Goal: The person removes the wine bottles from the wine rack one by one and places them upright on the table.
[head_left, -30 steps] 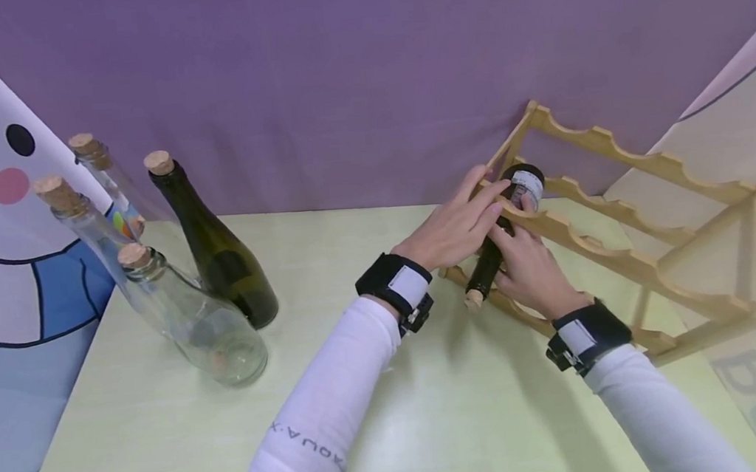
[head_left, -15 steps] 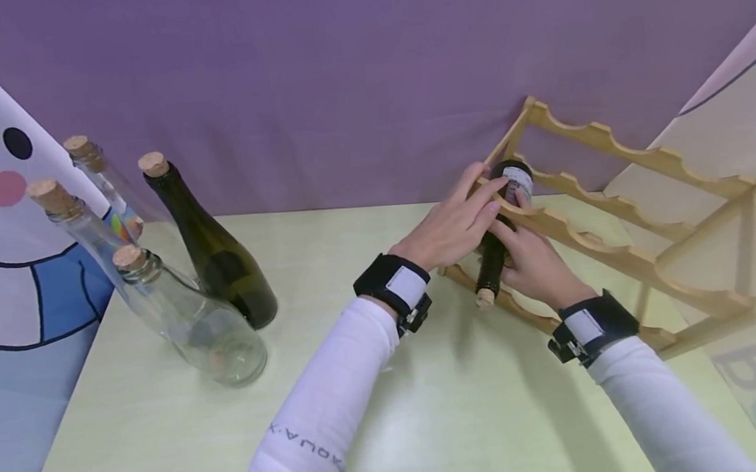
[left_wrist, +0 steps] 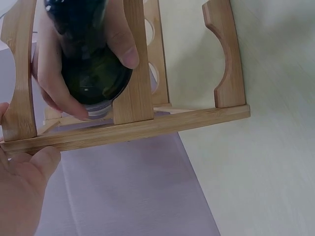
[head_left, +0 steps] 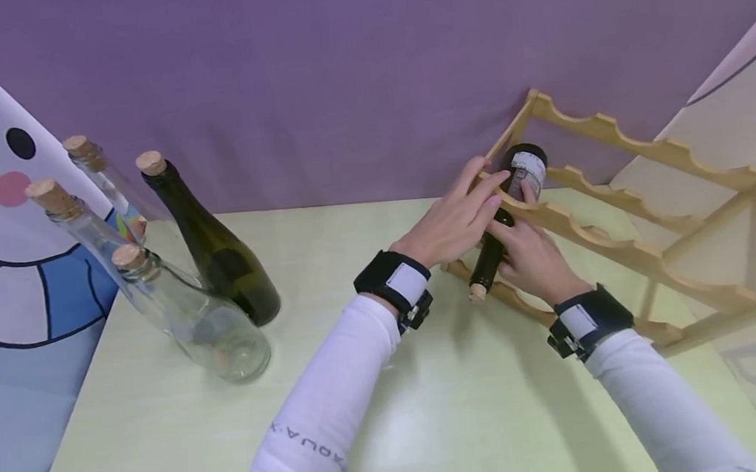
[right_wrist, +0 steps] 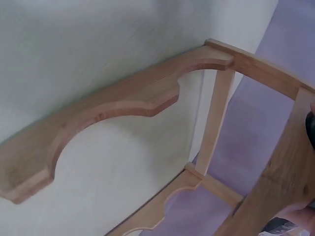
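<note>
In the head view, my left hand (head_left: pixel 453 219) grips the left end of a wooden wine rack (head_left: pixel 653 262). The left wrist view shows that thumb (left_wrist: pixel 47 160) against the rack's side bar. My right hand (head_left: pixel 533 261) holds a dark green corked bottle (head_left: pixel 489 260) at the rack's left slot. Its corked neck points down toward me, and its labelled base tilts up and away between the upper rails. In the left wrist view, the right fingers wrap the bottle (left_wrist: pixel 91 73). Only a sliver of the right hand (right_wrist: pixel 300 216) shows in the right wrist view.
At the left of the table (head_left: pixel 433 424) stand a dark green corked bottle (head_left: pixel 219 256) and several clear corked bottles, one clear bottle (head_left: pixel 219 337) in front. A purple backdrop (head_left: pixel 339 83) rises behind. The rack's scalloped lower rail (right_wrist: pixel 118 103) appears in the right wrist view.
The bottle's base has moved slightly up and away, while its neck swung a little right, then back left. My right hand shifted with it. My left hand has stayed on the rack.
</note>
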